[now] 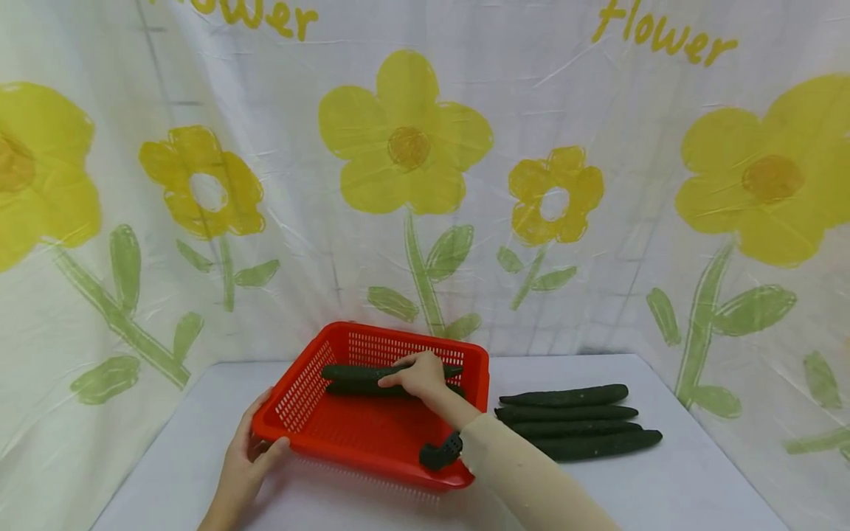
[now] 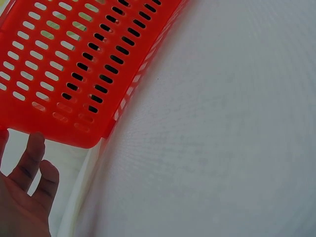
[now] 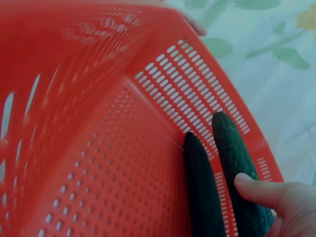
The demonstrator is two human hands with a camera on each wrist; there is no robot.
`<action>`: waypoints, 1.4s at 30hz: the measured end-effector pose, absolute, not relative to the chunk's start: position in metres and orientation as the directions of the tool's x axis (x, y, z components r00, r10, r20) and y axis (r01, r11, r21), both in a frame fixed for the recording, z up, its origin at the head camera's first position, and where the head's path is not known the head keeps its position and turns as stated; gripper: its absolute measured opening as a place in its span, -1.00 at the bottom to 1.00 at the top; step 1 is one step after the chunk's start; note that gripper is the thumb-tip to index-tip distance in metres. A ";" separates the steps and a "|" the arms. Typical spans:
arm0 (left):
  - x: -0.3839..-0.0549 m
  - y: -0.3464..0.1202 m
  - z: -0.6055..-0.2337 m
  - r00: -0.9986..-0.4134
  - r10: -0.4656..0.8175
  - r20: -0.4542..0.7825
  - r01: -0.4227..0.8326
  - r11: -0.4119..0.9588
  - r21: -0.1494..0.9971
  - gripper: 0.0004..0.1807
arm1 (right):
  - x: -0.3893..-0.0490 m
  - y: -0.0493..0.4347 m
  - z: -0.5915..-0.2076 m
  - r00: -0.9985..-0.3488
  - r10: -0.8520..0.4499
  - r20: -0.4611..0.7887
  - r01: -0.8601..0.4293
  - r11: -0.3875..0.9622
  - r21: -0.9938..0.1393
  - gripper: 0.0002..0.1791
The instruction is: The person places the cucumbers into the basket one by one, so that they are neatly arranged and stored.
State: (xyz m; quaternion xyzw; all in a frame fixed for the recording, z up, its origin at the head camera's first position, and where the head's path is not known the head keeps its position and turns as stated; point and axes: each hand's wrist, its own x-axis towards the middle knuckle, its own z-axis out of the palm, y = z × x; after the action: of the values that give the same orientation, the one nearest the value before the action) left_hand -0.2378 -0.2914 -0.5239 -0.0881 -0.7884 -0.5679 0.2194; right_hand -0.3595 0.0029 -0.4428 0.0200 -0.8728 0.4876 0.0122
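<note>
A red plastic basket (image 1: 372,472) with slotted walls stands on the table, its near side tilted toward me. My left hand (image 1: 247,457) grips its left front corner, thumb over the rim and fingers along the outside. Inside, my right hand (image 1: 420,375) holds a dark green cucumber (image 3: 228,143) near the far wall, thumb on its near side in the right wrist view. A second cucumber (image 3: 200,185) lies beside it on the basket's floor. The left wrist view shows the left hand (image 2: 27,192) at the basket's edge, with dark shapes behind the slots.
Several more cucumbers (image 1: 564,397) lie side by side on the white tabletop (image 1: 690,494), right of the basket. Behind the table hangs a white curtain (image 1: 292,243) printed with yellow flowers. A black wrist camera (image 1: 441,451) on the right arm overlaps the basket's front right.
</note>
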 end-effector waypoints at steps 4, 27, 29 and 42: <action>-0.237 -0.292 -0.525 -0.889 -0.113 0.443 0.385 0.336 0.859 -0.14 | -0.358 0.003 -0.447 -1.000 -0.019 0.009 -0.018 0.542 -0.840 -0.59; -0.238 -0.291 -0.521 -0.890 -0.102 0.444 0.389 0.337 0.857 -0.15 | -0.357 0.002 -0.448 -0.980 0.032 -0.198 0.190 0.463 -0.866 -0.71; -0.239 -0.292 -0.522 -0.888 -0.101 0.449 0.394 0.340 0.854 -0.14 | -0.357 0.003 -0.448 -0.981 0.025 -0.193 0.183 0.465 -0.866 -0.70; -0.238 -0.292 -0.525 -0.886 -0.098 0.454 0.398 0.343 0.851 -0.14 | -0.354 0.003 -0.451 -0.993 0.012 -0.119 0.105 0.549 -0.829 -0.72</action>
State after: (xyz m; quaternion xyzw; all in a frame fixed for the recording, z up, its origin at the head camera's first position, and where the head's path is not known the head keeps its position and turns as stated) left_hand -0.2382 -0.2920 -0.5246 -0.0948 -0.7897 -0.5650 0.2195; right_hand -0.3540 0.0031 -0.4507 -0.0333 -0.8788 0.4735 -0.0496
